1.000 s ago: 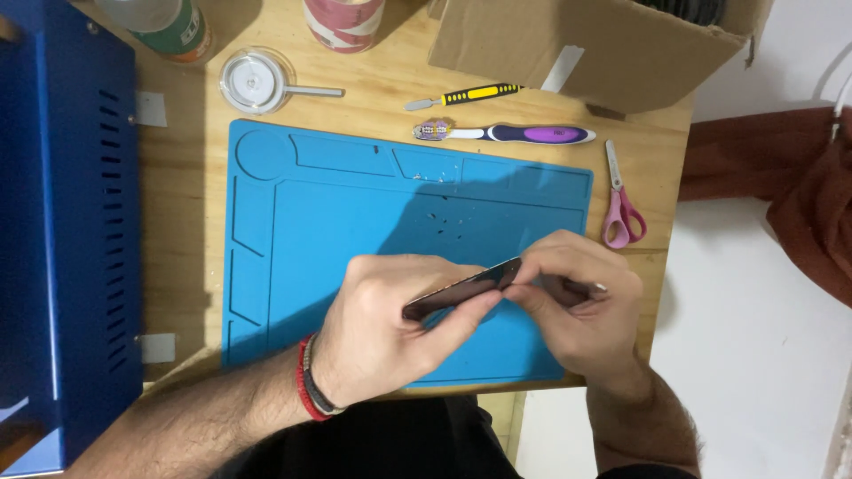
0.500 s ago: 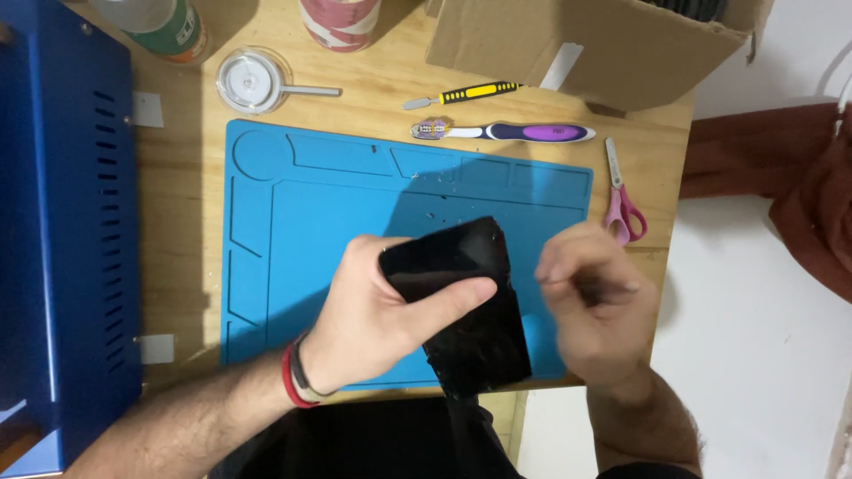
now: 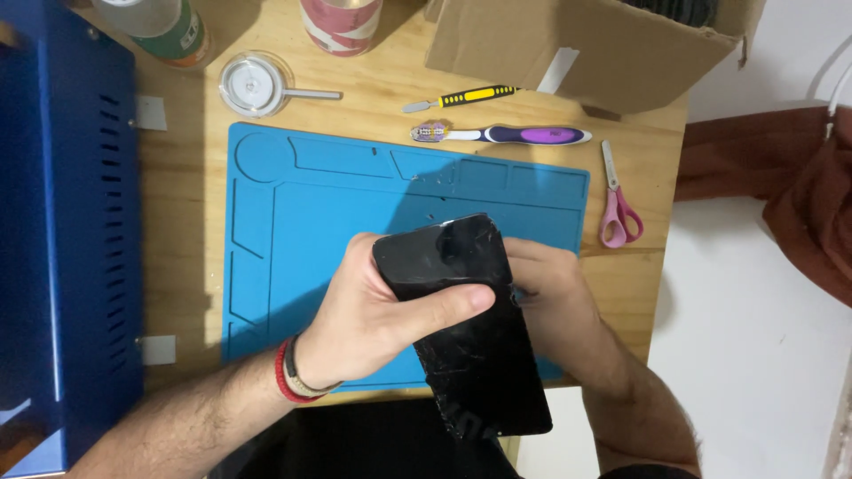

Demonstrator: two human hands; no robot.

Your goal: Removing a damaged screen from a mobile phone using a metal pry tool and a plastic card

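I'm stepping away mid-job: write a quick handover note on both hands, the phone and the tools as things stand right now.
Left hand: grip on the black phone, thumb across its cracked glass, held above the blue mat.
Right hand: behind the phone's right edge, touching it; what it holds, if anything, is hidden.
Tools on the wooden table: small yellow-handled screwdriver, purple toothbrush, pink scissors, all untouched beyond the mat.
Done: phone is up off the mat, in hand.
Left: phone looks still in one piece; no removed parts visible on the mat.

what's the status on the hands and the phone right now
Left hand grips black phone, thumb across cracked glass. Right hand behind it. Held above blue mat; nothing in the way.
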